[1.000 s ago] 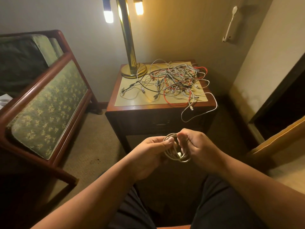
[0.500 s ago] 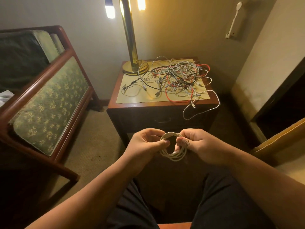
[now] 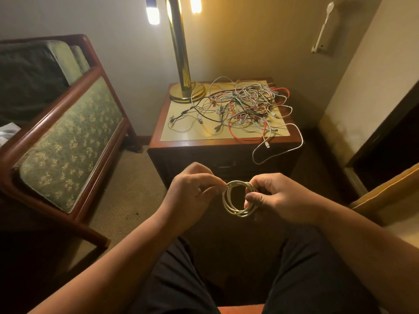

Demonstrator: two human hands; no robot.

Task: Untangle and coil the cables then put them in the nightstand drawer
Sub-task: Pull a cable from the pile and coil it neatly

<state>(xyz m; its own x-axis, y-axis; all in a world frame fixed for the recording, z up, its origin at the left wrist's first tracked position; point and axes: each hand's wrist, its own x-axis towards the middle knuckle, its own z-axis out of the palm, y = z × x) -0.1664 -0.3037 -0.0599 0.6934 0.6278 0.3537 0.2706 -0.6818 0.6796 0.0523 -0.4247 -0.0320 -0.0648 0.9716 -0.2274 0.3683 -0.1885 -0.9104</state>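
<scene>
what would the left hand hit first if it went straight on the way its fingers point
The left hand points right into the coiled white cable it pinches; beyond that loop is the right hand, gripping the other side, at seemingly equal depth.

I count two bare hands, the left hand (image 3: 192, 189) and the right hand (image 3: 278, 198), one coiled white cable (image 3: 235, 212), one dark wooden nightstand (image 3: 204, 143), one tall brass lamp (image 3: 179, 41) with two lit bulbs (image 3: 153, 12), and one green patterned wooden-framed armchair (image 3: 68, 141). There is one tangled heap of white, red and black cables (image 3: 244, 105), too knotted to count.
</scene>
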